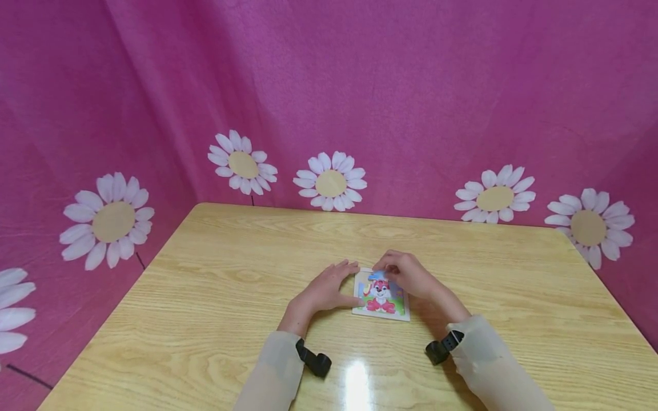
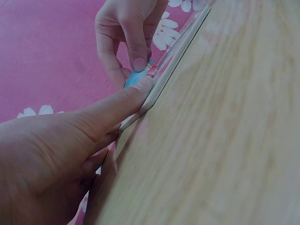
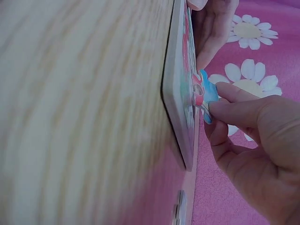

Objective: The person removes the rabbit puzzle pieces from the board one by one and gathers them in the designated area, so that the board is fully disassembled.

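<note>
Magenta cloth (image 1: pixel 401 103) printed with white daisies (image 1: pixel 330 182) is hung behind and to the left of a wood-grained table (image 1: pixel 205 279). From the head view, a small square picture puzzle (image 1: pixel 382 317) is seen lying flat on the table between the two hands, its panel printed with a red-and-white cartoon animal (image 1: pixel 380 294) over green and blue. Its left side is bracketed by the left hand (image 1: pixel 324 290), the thumb and fingers spread well apart. Over the far right part of the puzzle the right hand (image 1: pixel 411 277) is bent, and a light-blue puzzle piece (image 1: pixel 378 275) is held at its fingertips. Both forearms are covered by pale sleeves (image 1: pixel 272 365), and a black strap (image 1: pixel 445 347) is worn at each wrist.

In the left wrist view, the puzzle's edge is touched by the left thumb (image 2: pixel 115 108), which is laid straight across the rim; the other fingers are partly hidden below.

From the right wrist view, the blue piece is shown pinched between right thumb and fingers, tilted at the puzzle's face. Red is seen just beside the blue; whether both belong to one piece cannot be told.
</note>
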Motion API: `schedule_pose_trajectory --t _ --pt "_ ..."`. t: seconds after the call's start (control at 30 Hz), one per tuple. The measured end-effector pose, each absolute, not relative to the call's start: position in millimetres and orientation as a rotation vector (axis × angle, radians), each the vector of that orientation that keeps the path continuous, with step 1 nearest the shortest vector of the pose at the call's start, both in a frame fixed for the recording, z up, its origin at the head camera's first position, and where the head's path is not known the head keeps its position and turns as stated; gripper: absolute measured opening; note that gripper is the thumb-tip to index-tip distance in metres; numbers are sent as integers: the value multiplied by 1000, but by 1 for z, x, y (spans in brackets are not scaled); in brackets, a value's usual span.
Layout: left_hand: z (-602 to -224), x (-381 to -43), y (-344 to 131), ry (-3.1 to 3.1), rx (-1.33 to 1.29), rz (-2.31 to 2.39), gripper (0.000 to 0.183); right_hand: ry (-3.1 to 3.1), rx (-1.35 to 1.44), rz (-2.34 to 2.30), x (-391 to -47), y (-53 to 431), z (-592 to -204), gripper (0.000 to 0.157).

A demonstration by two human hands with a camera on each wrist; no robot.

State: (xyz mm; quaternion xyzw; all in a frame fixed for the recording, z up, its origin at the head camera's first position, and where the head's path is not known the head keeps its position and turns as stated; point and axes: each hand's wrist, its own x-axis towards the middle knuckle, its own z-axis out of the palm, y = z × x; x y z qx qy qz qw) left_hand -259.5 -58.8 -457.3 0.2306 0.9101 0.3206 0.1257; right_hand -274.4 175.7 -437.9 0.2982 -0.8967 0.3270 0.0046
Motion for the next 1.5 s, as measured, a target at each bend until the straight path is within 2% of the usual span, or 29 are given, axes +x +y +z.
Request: schedule_pose_trajectory --t 0.4,0.7,0.93,1.5 --pt "-458 -259 -59 2653 669 921 81 -2830 744 1200 -273 184 -439 23" --pt "-458 -260 -58 2651 660 929 81 -2765 768 1146 -274 193 -442 23" --pt "-458 -259 -58 2656 664 921 81 -2828 655 1149 -268 204 -441 23" --pt "-457 -259 -59 2655 693 940 81 -2799 594 1101 -260 238 -441 22"
